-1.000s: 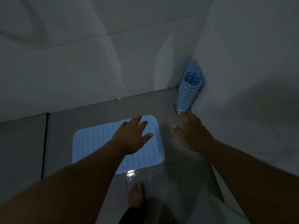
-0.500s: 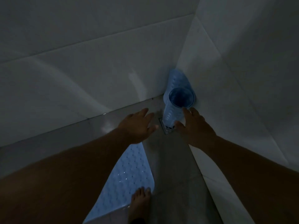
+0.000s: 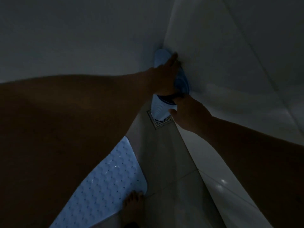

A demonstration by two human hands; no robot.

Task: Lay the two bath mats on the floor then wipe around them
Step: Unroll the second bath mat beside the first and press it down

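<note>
A rolled light-blue bath mat [image 3: 160, 108] stands upright in the corner where two tiled walls meet, its foot on a floor drain. My left hand [image 3: 164, 78] lies over the top of the roll, fingers stretched toward the corner. From the right side my right hand [image 3: 185, 111] takes hold of the roll, thumb in front and fingers behind it. A second light-blue mat [image 3: 105, 186], dotted with holes, lies flat on the floor at lower left, partly hidden by my left arm.
The square metal drain [image 3: 158, 123] sits in the grey floor tiles under the roll. White tiled walls close the corner on the left and right. A bare foot [image 3: 133, 204] stands at the flat mat's near corner. The light is dim.
Both hands have reached the rolled mat: the left went up over its top, the right closed in on its side. The view has moved nearer the corner.
</note>
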